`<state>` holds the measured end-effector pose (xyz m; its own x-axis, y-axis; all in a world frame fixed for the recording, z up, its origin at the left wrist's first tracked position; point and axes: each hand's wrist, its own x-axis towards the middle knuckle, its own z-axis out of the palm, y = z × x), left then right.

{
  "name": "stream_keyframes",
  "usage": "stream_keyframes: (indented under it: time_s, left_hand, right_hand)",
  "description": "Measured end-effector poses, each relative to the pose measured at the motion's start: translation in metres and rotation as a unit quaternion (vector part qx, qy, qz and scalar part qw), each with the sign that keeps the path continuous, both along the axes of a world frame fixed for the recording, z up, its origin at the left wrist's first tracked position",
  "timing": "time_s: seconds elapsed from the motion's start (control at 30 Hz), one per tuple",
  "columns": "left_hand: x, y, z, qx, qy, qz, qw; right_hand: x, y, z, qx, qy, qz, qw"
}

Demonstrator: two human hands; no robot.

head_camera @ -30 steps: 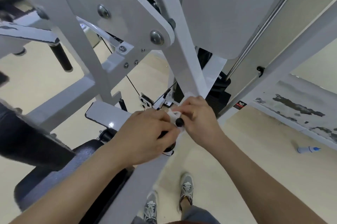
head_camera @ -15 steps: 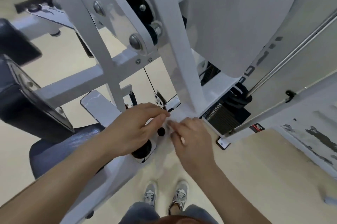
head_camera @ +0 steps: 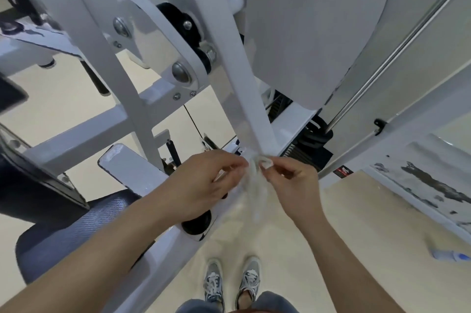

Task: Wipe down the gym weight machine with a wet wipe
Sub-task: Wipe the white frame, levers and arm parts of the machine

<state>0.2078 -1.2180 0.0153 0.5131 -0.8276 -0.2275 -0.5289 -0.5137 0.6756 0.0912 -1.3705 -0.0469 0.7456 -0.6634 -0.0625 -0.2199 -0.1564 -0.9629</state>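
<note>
Step, my read: wipe being opened out in air, not on metal yet.
Left hand [head_camera: 201,185]: grip pinching left edge of wet wipe [head_camera: 254,185], thumb to fingertips.
Wipe hangs crumpled between the hands, just below foot of white upright bar [head_camera: 244,83].
Right hand [head_camera: 293,182]: grip pinching wipe's top right edge.
Next: flatten wipe, press onto bar.

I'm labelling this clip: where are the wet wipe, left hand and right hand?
wet wipe [head_camera: 254,185]: head view, its hanging middle.
left hand [head_camera: 204,185]: head view, back of hand.
right hand [head_camera: 290,185]: head view, back of hand.
</note>
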Motion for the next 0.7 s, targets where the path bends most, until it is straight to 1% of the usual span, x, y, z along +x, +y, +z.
stream_keyframes:
  time_s: [0.07, 0.13, 0.2, 0.27, 0.33, 0.37, 0.4, 0.43, 0.47, 0.53, 0.6, 0.7]
  left_hand:
    - [-0.004, -0.007, 0.005, -0.011, -0.001, -0.003, 1.000]
    - [-0.008, -0.013, 0.009, -0.049, 0.028, 0.015, 0.998]
    - [-0.011, -0.019, 0.014, -0.093, 0.079, 0.054, 0.991]
    - [-0.011, -0.021, 0.018, -0.133, 0.161, 0.103, 0.972]
    - [-0.005, -0.019, 0.022, -0.166, 0.228, 0.137, 0.950]
    - [-0.002, -0.017, 0.022, -0.172, 0.245, 0.147, 0.943]
    - [0.000, -0.016, 0.020, -0.169, 0.248, 0.152, 0.942]
    - [0.001, -0.015, 0.020, -0.157, 0.233, 0.150, 0.948]
    - [0.001, -0.015, 0.019, -0.142, 0.198, 0.145, 0.959]
    - [0.001, -0.015, 0.018, -0.111, 0.138, 0.104, 0.979]
    - [0.000, -0.015, 0.015, -0.094, 0.107, 0.061, 0.988]
    - [0.000, -0.017, 0.009, -0.040, 0.063, -0.004, 0.997]
  right_hand:
    - [0.002, 0.002, 0.014, 0.057, -0.013, -0.019, 0.998]
    - [-0.001, 0.010, 0.028, 0.141, -0.040, -0.008, 0.989]
    - [-0.007, 0.013, 0.040, 0.242, -0.069, -0.016, 0.968]
    - [-0.012, 0.011, 0.051, 0.325, -0.092, -0.049, 0.940]
    - [-0.015, 0.008, 0.057, 0.365, -0.110, -0.096, 0.920]
    - [-0.017, 0.006, 0.059, 0.377, -0.118, -0.122, 0.911]
    - [-0.019, 0.004, 0.061, 0.386, -0.127, -0.143, 0.903]
    - [-0.020, 0.001, 0.063, 0.387, -0.131, -0.161, 0.898]
    - [-0.020, -0.001, 0.065, 0.376, -0.128, -0.178, 0.900]
    - [-0.020, -0.004, 0.066, 0.319, -0.103, -0.212, 0.918]
    - [-0.015, -0.007, 0.066, 0.253, -0.083, -0.237, 0.934]
    - [0.004, -0.012, 0.064, 0.204, -0.073, -0.264, 0.940]
